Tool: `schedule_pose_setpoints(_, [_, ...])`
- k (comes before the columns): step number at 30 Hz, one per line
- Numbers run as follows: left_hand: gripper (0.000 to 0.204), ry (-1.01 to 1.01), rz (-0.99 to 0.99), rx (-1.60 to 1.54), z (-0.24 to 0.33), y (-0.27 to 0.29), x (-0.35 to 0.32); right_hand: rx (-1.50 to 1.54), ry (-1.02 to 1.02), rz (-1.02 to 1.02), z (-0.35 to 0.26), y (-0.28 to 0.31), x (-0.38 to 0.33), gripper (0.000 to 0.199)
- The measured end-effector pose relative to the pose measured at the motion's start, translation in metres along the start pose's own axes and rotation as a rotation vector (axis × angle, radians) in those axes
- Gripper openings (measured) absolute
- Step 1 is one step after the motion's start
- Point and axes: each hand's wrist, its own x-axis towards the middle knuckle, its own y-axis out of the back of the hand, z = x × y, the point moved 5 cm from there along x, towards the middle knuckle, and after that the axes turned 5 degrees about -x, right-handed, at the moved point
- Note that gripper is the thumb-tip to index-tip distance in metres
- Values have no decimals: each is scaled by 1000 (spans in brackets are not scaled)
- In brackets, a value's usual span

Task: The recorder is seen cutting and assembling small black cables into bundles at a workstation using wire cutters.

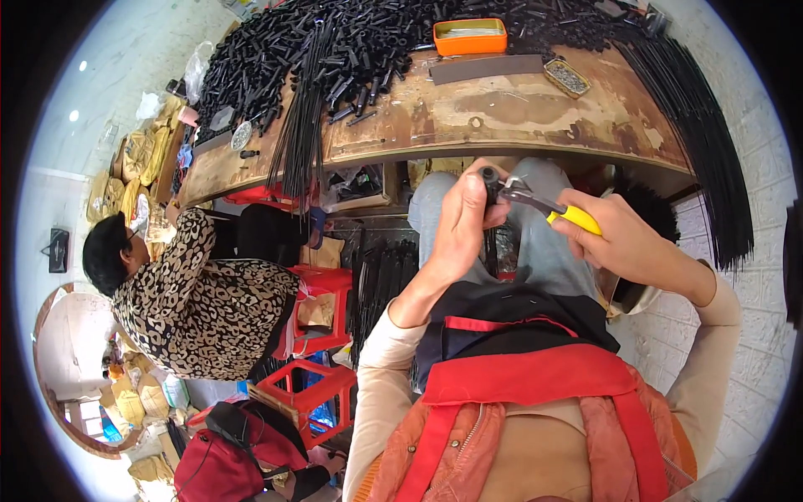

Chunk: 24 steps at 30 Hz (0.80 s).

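Note:
My left hand (458, 224) is closed around a small black tubular part (491, 179), held above my lap with its round end up. My right hand (621, 236) grips a pair of pliers with yellow handles (579, 220). The metal jaws of the pliers reach left to the black part and seem to touch it. Whether something small sits between the jaws cannot be made out. Both hands are on my side of the wooden workbench (468, 125), below its front edge.
A heap of black parts (335, 54) covers the bench's back left. Bundles of thin black rods (303, 125) hang over its edge. An orange box (470, 38), a flat dark bar (485, 69) and a small dish of metal bits (567, 76) lie farther back. Left, a person (209, 293) sits near red stools (322, 393).

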Motion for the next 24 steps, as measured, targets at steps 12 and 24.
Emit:
schedule_pose_setpoints(12, [58,50,-66,33,-3,-1,-1,12,82,-166,3,14,-3,34])
schedule_pose_setpoints(24, [59,35,-70,124,0,-5,-10,45,-67,-307,-7,15,-3,34])
